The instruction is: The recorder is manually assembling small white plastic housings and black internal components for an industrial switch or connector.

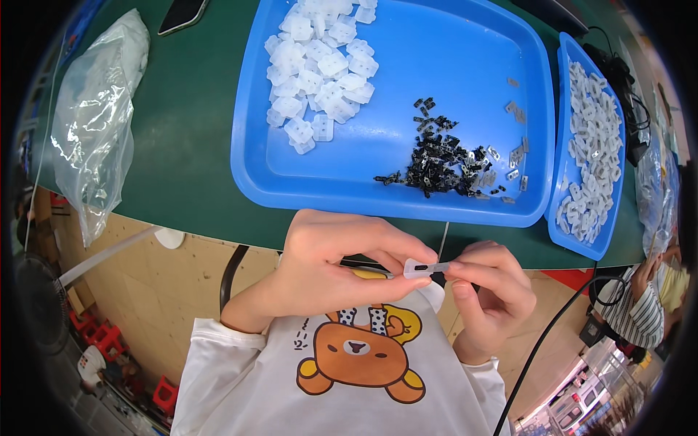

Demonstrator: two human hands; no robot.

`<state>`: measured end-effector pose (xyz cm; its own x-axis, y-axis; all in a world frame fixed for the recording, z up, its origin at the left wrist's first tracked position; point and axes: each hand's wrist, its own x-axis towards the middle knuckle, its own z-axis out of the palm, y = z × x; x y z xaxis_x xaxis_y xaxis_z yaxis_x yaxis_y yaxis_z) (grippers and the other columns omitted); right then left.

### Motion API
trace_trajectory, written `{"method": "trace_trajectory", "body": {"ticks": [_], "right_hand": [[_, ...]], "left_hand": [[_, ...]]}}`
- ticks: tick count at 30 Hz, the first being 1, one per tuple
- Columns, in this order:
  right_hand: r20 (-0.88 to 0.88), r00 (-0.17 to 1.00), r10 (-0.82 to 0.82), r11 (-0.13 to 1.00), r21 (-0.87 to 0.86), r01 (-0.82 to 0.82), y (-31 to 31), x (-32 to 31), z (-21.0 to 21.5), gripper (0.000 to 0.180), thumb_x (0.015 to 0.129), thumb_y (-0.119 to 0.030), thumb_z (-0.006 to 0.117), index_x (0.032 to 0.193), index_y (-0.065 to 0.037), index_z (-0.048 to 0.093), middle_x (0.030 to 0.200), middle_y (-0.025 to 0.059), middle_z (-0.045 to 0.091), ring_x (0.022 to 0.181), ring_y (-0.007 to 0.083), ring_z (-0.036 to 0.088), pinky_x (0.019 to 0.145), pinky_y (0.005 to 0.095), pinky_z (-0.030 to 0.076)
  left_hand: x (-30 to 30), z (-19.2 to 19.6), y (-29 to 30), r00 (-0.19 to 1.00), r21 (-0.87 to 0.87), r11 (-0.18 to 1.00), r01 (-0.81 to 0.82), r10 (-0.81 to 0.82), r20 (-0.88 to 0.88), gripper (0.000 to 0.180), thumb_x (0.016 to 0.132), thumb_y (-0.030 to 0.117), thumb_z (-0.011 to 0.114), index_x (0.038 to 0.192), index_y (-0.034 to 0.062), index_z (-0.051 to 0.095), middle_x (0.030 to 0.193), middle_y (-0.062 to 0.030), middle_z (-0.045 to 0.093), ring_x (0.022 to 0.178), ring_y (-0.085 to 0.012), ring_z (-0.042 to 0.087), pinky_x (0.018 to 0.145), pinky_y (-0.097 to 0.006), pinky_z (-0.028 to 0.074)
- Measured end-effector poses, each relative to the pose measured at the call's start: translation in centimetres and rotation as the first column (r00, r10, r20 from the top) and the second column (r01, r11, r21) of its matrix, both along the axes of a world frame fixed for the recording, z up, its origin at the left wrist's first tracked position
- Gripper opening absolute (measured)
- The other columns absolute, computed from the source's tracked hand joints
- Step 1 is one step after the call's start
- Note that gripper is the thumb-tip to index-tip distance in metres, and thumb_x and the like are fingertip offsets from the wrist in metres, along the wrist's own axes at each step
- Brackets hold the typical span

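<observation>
In front of my chest, my left hand [338, 254] pinches a small white plastic piece [411, 269] between thumb and fingers. A black part or dark slot shows in its end face; which of the two I cannot tell. My right hand [494, 287] is closed, thumb and index finger at a thin greyish strip-like piece [440, 267] that meets the white one. Both hands are just off the table's near edge, below a large blue tray [251, 171]. Inside it, a heap of translucent white plastic plates [320, 69] lies on the left and many tiny black parts [440, 163] on the right.
A smaller blue tray [598, 251] of light grey pieces [592, 152] stands at the right. On the green table [185, 123] lie a transparent plastic bag [98, 116] and a phone [182, 14]. A black cable [542, 341] hangs at the right; another person [640, 305] is beyond.
</observation>
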<state>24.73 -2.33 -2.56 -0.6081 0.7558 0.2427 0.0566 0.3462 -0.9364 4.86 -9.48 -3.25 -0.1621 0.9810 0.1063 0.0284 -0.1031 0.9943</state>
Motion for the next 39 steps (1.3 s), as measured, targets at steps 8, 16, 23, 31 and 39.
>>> {"method": "trace_trajectory", "body": {"ticks": [8, 16, 23, 31, 39], "right_hand": [[-0.013, 1.0, -0.02, 0.999, 0.04, 0.02, -0.35, -0.14, -0.27, 0.019, 0.076, 0.005, 0.073, 0.096, 0.004, 0.071, 0.087, 0.0132, 0.067, 0.068, 0.0204, 0.061, 0.062, 0.0317, 0.047], [-0.024, 0.999, -0.027, 0.998, 0.049, 0.028, -0.59, -0.23, -0.34, 0.018, 0.077, 0.005, 0.073, 0.095, 0.005, 0.071, 0.086, 0.0128, 0.067, 0.067, 0.0201, 0.062, 0.062, 0.0321, 0.047], [-0.026, 0.999, -0.027, 0.998, 0.063, 0.029, -0.66, -0.34, -0.39, 0.018, 0.077, 0.005, 0.072, 0.095, 0.005, 0.071, 0.085, 0.0128, 0.066, 0.066, 0.0195, 0.062, 0.061, 0.0318, 0.048], [-0.034, 0.999, -0.017, 0.995, 0.096, 0.02, -0.58, -0.46, -0.44, 0.02, 0.075, 0.007, 0.072, 0.095, 0.006, 0.071, 0.083, 0.0128, 0.066, 0.064, 0.0189, 0.06, 0.059, 0.0312, 0.047], [-0.036, 0.999, -0.007, 0.994, 0.107, 0.011, -0.59, -0.63, -0.39, 0.022, 0.074, 0.009, 0.072, 0.096, 0.006, 0.071, 0.083, 0.0129, 0.065, 0.063, 0.0188, 0.06, 0.057, 0.031, 0.046]], "left_hand": [[0.06, 0.0, 0.01, 1.0, -0.005, 1.0, -0.006, 0.006, 0.017, 0.021, 0.067, -0.002, 0.083, 0.086, -0.0008, 0.074, 0.08, -0.0109, 0.073, 0.067, -0.0144, 0.071, 0.057, -0.021, 0.057], [0.03, 0.09, 0.06, 1.0, -0.006, 1.0, 0.001, -0.001, -0.001, 0.021, 0.067, -0.002, 0.084, 0.085, -0.0005, 0.074, 0.079, -0.0109, 0.073, 0.066, -0.0143, 0.07, 0.056, -0.021, 0.057], [0.02, 0.05, 0.09, 1.0, -0.002, 1.0, -0.001, 0.001, 0.009, 0.021, 0.066, -0.002, 0.084, 0.085, -0.0005, 0.074, 0.079, -0.0117, 0.073, 0.065, -0.0148, 0.071, 0.056, -0.021, 0.056], [-0.08, 0.1, 0.11, 1.0, 0.008, 1.0, 0.006, -0.006, -0.021, 0.022, 0.065, -0.001, 0.085, 0.085, 0.0, 0.074, 0.078, -0.0116, 0.073, 0.063, -0.0147, 0.07, 0.055, -0.021, 0.056], [-0.17, 0.0, 0.06, 0.999, 0.023, 1.0, 0.009, -0.007, -0.048, 0.023, 0.065, 0.001, 0.085, 0.085, 0.0007, 0.074, 0.078, -0.0112, 0.073, 0.062, -0.0138, 0.07, 0.053, -0.02, 0.053]]}}
